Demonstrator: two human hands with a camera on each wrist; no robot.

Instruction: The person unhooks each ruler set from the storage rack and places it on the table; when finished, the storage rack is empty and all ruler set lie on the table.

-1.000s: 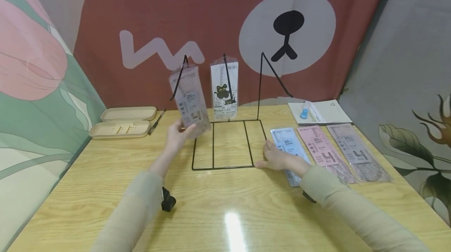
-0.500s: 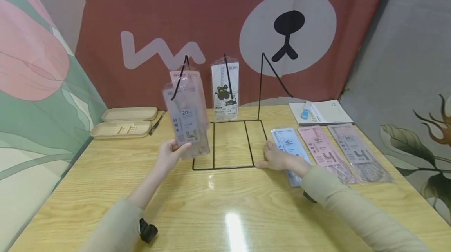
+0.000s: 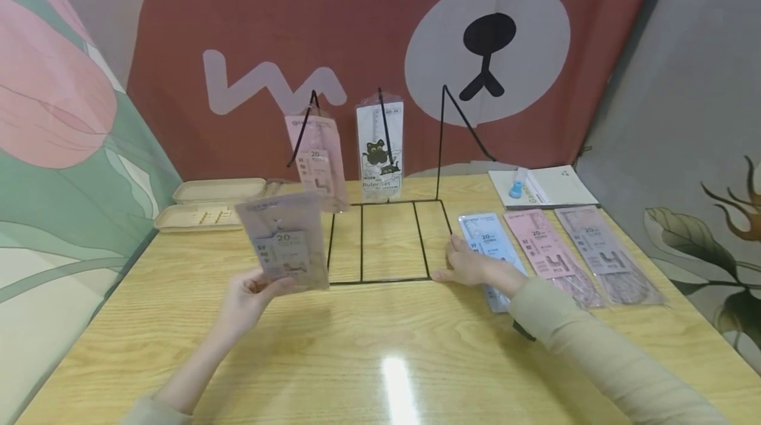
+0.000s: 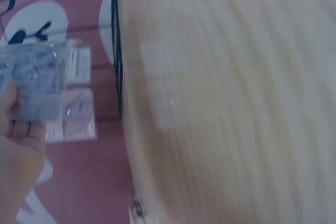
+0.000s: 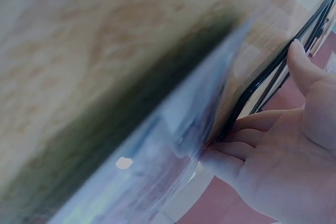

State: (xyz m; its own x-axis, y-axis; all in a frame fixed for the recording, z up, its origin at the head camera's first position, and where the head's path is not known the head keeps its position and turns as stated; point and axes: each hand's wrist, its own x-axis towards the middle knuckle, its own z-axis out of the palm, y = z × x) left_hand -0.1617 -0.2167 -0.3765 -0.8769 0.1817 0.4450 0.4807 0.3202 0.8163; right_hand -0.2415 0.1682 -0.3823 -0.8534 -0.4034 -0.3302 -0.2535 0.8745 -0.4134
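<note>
My left hand point(image 3: 246, 303) pinches a purple-grey ruler set pack point(image 3: 291, 243) by its lower edge, thumb in front. The pack is tilted back, clear of the hooks. Behind it, a pink ruler set pack point(image 3: 315, 164) hangs on the left hook of a black wire display rack point(image 3: 392, 279). A white ruler set pack point(image 3: 379, 147) with black cats hangs on the middle hook; the right hook is bare. My right hand point(image 3: 466, 263) rests at the base's front right corner, thumb at the front bar and fairly straight fingers along the side bar. In the right wrist view, those fingertips point(image 5: 210, 158) touch the bar.
Blue point(image 3: 490, 240), pink point(image 3: 549, 256) and grey point(image 3: 606, 253) packs lie in a row on the right; the right forearm overlaps the blue one. Behind them is a white booklet point(image 3: 549, 186) with a blue-tipped item. An open beige case point(image 3: 172, 218) stands at back left.
My left hand has drawn the purple-grey pack off the left hook, down and toward me, baring the pink pack behind it. The right hand has stayed at the rack's corner.
</note>
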